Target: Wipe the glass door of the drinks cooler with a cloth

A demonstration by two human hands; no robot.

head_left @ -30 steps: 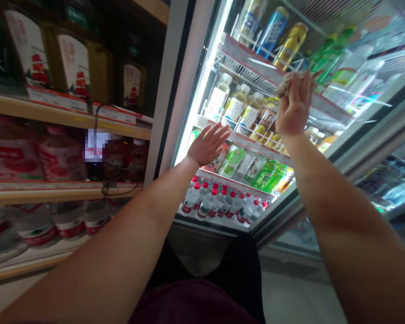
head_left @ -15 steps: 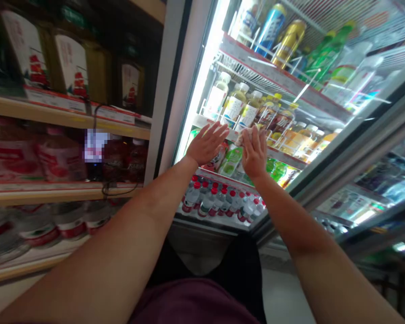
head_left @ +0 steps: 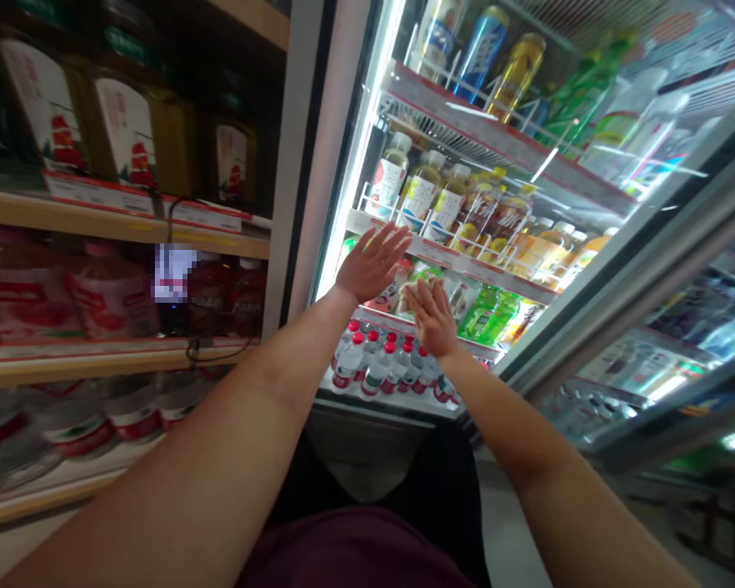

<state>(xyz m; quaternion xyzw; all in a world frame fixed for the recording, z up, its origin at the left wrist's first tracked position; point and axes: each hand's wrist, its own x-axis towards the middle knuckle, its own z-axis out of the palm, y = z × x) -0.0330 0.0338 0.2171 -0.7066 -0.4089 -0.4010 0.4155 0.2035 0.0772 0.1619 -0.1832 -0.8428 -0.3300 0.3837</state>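
Observation:
My left hand [head_left: 372, 264] lies flat and open against the glass door [head_left: 527, 245] of a lit drinks fridge, fingers stretched out, near the door's left edge. Just below and to its right, my right hand [head_left: 429, 317] presses a crumpled pale cloth [head_left: 414, 282] onto the same glass, with the fingers laid over it. Behind the glass stand rows of bottled drinks [head_left: 429, 200] on wire shelves, and red-capped water bottles [head_left: 380, 363] fill the bottom shelf.
To the left, wooden shelves [head_left: 98, 220] hold boxed goods above and large water jugs [head_left: 67, 286] below. A dark cable [head_left: 177, 220] hangs over a shelf edge. More chilled cabinets [head_left: 679, 343] run along the right. Pale floor tiles show below.
My right hand with the cloth has swept down and left across the glass, from the upper shelves to just below my left hand. The left hand has stayed put.

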